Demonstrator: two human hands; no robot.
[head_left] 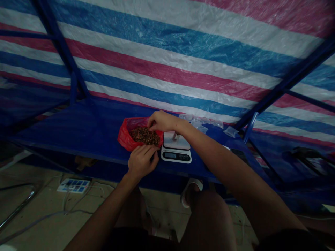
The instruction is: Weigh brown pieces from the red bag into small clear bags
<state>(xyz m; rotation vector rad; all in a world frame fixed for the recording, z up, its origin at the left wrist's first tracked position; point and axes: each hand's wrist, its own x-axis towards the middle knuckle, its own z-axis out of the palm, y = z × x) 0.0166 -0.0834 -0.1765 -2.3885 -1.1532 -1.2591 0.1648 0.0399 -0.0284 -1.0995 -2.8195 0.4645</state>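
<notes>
A red plastic bag (pixel 124 138), its mouth spread wide, holds a heap of small brown, grain-like pieces (pixel 145 136). My left hand (pixel 142 161) is closed at the bag's front rim, fingers curled over the edge. Over the back right of the heap, my right hand (pixel 161 121) pinches thumb and fingertips together; whatever is between them is too small to make out. Just right of the bag stands a white kitchen scale (pixel 176 156) with a lit display. A small clear container (pixel 176 136) sits on its plate, partly hidden by my right forearm.
Clear plastic bags (pixel 200 122) lie behind the scale on the blue shelf (pixel 104 122). A dark flat object (pixel 240 156) rests farther right. Blue metal posts (pixel 62 52) and a striped tarp (pixel 170 69) stand behind. A power strip (pixel 73 185) with cables is on the floor.
</notes>
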